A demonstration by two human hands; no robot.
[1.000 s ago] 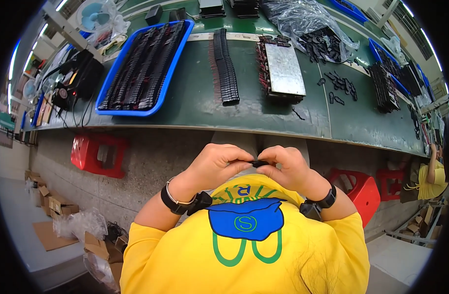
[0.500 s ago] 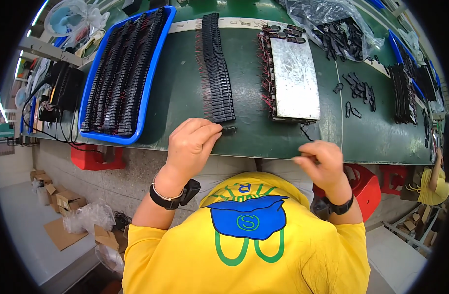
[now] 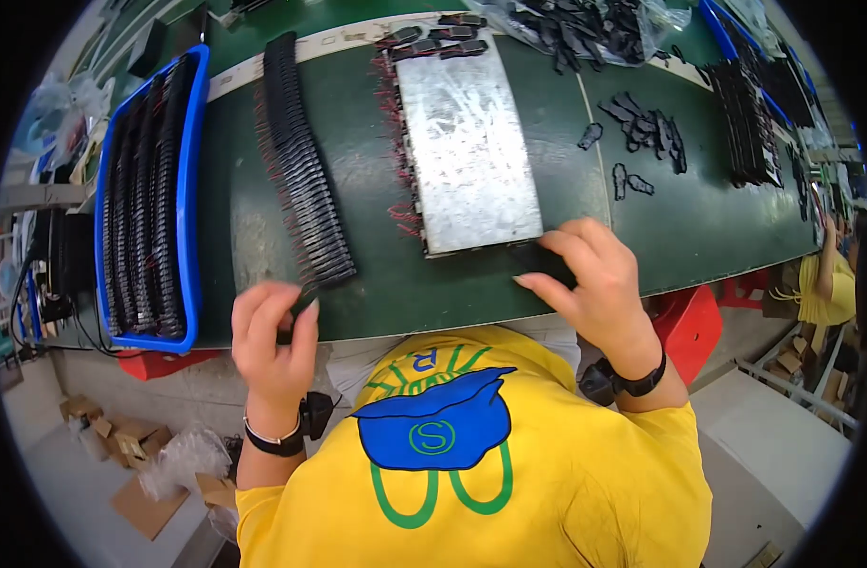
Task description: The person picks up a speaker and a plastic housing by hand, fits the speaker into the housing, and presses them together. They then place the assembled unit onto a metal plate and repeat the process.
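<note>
My left hand point(image 3: 273, 336) is open, thumb and fingers apart, just below the near end of a long row of small black parts with red wires point(image 3: 306, 180). Nothing shows between its fingertips. To the right, my right hand point(image 3: 592, 284) is open too, its thumb and forefinger spread beside the near right corner of a silvery metal plate point(image 3: 471, 151). A dark, blurred patch lies by that corner; its kind I cannot make out. More wired black parts point(image 3: 400, 156) line the plate's left side, and several rest on its far end.
A blue tray point(image 3: 195, 189) packed with rows of black parts stands at the left. Loose black pieces point(image 3: 656, 131) lie right of the plate, with a plastic bag of similar pieces point(image 3: 585, 28) behind. Stacked black parts point(image 3: 744, 128) stand farther right. A red stool point(image 3: 684, 336) is below the table edge.
The view has swung, so the table's things sit farther left. My left hand has opened from a pinch beside a small black part. My right hand has reached up to the plate's near corner, fingers spread.
</note>
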